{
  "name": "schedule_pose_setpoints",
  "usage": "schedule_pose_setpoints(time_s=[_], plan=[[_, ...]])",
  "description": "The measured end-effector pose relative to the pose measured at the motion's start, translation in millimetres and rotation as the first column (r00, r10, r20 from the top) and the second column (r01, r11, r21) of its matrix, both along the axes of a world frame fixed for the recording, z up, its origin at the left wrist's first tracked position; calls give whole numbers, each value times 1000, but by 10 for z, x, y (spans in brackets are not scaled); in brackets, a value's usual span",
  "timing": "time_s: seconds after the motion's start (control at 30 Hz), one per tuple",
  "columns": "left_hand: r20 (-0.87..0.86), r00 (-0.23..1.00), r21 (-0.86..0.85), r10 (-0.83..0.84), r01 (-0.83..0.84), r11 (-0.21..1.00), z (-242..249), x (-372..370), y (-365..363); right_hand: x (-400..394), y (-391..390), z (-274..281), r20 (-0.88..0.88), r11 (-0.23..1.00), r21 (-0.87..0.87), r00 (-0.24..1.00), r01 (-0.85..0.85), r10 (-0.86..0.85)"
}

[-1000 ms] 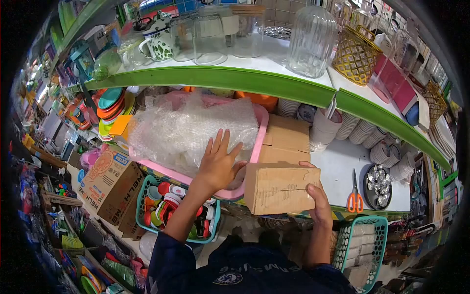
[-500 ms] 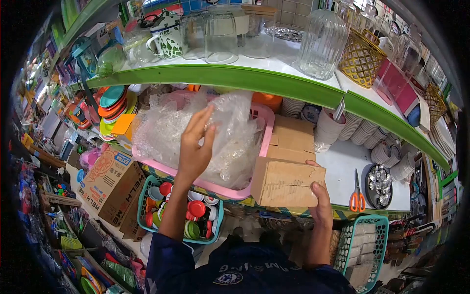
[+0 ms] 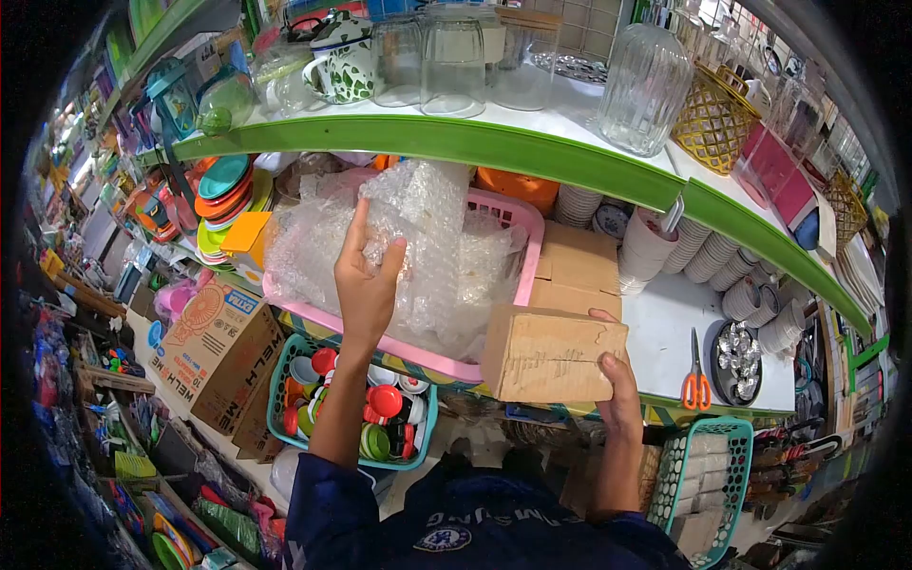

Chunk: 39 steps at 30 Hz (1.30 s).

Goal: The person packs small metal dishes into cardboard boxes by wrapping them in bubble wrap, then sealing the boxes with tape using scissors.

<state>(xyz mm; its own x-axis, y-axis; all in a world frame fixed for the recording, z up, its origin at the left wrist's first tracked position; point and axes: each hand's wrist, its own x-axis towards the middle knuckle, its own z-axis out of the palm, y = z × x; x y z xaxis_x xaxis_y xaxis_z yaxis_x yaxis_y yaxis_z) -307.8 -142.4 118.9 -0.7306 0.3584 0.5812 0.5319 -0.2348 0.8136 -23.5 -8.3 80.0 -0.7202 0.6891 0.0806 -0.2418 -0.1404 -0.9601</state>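
A small brown cardboard box (image 3: 556, 357) with handwriting on its side is gripped at its right end by my right hand (image 3: 619, 380), thumb on the near face. My left hand (image 3: 369, 280) is raised over a pink basket (image 3: 534, 249), its thumb and index finger apart. Crumpled clear bubble wrap (image 3: 418, 218) fills the basket, and one piece stands up just behind my left fingers. Whether the fingertips touch the wrap I cannot tell. Right of the basket lies a flat piece of cardboard (image 3: 578, 261).
Orange-handled scissors (image 3: 695, 388) lie beside a dark round tray (image 3: 736, 389) on the white shelf. Glass jars (image 3: 452, 66) and a glass bottle (image 3: 644, 90) stand on the upper shelf. Below are a teal basket of colourful items (image 3: 423, 454) and another teal basket (image 3: 746, 475).
My left hand has shifted slightly left and down, its fingers more upright. The bubble wrap behind it has spread leftward. The small box stays in my right hand, nearly unmoved.
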Motion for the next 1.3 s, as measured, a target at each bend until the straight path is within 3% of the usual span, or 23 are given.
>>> schedule_pose_setpoints(time_s=[0.13, 0.2, 0.23, 0.33, 0.37, 0.43, 0.47, 0.53, 0.57, 0.63, 0.67, 0.7, 0.77, 0.8, 0.87, 0.97, 1.1, 1.17, 1.3], plan=[[60, 998, 78, -18, 13, 997, 103, -46, -31, -13, -38, 18, -7, 1000, 8, 1000, -10, 10], [-177, 958, -154, 224, -252, 955, 190, -127, -110, -10, -46, 10, -9, 1000, 6, 1000, -7, 7], [-177, 958, -154, 224, -252, 955, 206, -188, -150, -10, -50, 4, -12, 1000, 2, 1000, -6, 6], [-362, 858, -568, 365, -514, 643, 290, -315, -238, -9, -61, -13, 0, 1000, -6, 1000, 8, -8], [-362, 858, -568, 365, -513, 643, 270, -345, -260, -13, -67, -12, 0, 1000, -6, 1000, 8, -8], [-676, 626, -325, 390, -727, 604, 215, -400, -303, -31, -87, -4, -11, 1000, -11, 1000, 3, -3], [-676, 626, -325, 389, -727, 605, 219, -393, -308, -38, -95, 1, -11, 1000, -11, 1000, 4, -4], [-845, 422, -159, 328, -785, 599, 245, -360, -301, -44, -110, 14, -6, 1000, -3, 1000, 10, -10], [-845, 423, -161, 327, -785, 598, 240, -366, -295, -51, -124, 28, -5, 1000, -4, 1000, 9, -9], [-909, 399, -194, 119, -659, 727, 247, -390, -275, -72, -143, 57, 12, 1000, -5, 1000, 29, -29], [-917, 385, -179, 101, -627, 758, 283, -360, -256, -84, -146, 56, 13, 1000, -5, 1000, 26, -26], [-917, 385, -179, 102, -628, 758, 260, -403, -239, -90, -142, 52, 8, 1000, -6, 1000, 22, -22], [-846, 532, -266, 37, -481, 835, 182, -498, -196, -97, -142, 50, 2, 1000, -8, 1000, 20, -20], [-846, 532, -266, 36, -480, 836, 192, -480, -185, -98, -147, 53, 1, 1000, -9, 1000, 18, -18], [-711, 685, -296, 159, -497, 816, 221, -422, -157, -98, -152, 61, 1, 1000, -9, 1000, 17, -17], [-566, 793, -303, 226, -456, 837, 217, -413, -154, -96, -153, 67, 8, 1000, -9, 1000, 30, -29], [-531, 814, -374, 236, -475, 797, 225, -412, -169, -91, -144, 47, 1, 999, -8, 999, 33, -33], [-432, 890, -457, 144, -354, 816, 203, -412, -177, -93, -129, 33, 1, 1000, -13, 1000, 28, -28], [-432, 898, -324, 81, -238, 916, 125, -380, -116, -122, -116, 69, -14, 1000, -17, 1000, 1, -1]])
